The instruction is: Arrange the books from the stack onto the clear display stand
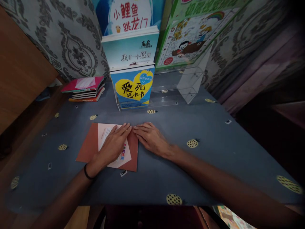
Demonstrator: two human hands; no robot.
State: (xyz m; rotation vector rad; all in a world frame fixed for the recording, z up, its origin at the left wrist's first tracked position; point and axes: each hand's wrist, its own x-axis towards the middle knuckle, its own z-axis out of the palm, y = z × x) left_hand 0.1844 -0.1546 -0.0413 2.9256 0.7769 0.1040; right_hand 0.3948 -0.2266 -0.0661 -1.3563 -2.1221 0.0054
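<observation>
A thin reddish-brown book [86,144] with a pale slanted panel and colourful lettering lies flat on the table. My left hand [113,144] rests palm down across it, fingers stretched toward its upper right corner and covering part of the panel. At the book's right edge, my right hand [151,138] lies with its fingers extended, the tips touching the cover near that corner. Both hands are open, and neither grips anything. The fingertips of the two hands almost meet.
Behind the hands, a clear stepped stand [190,81] holds a blue book with a yellow heart [133,87], a teal book [131,51] and a green picture book [190,38]. A stack of books [83,87] sits back left on the grey-blue tablecloth [214,133]. Patterned curtains [76,47] hang behind.
</observation>
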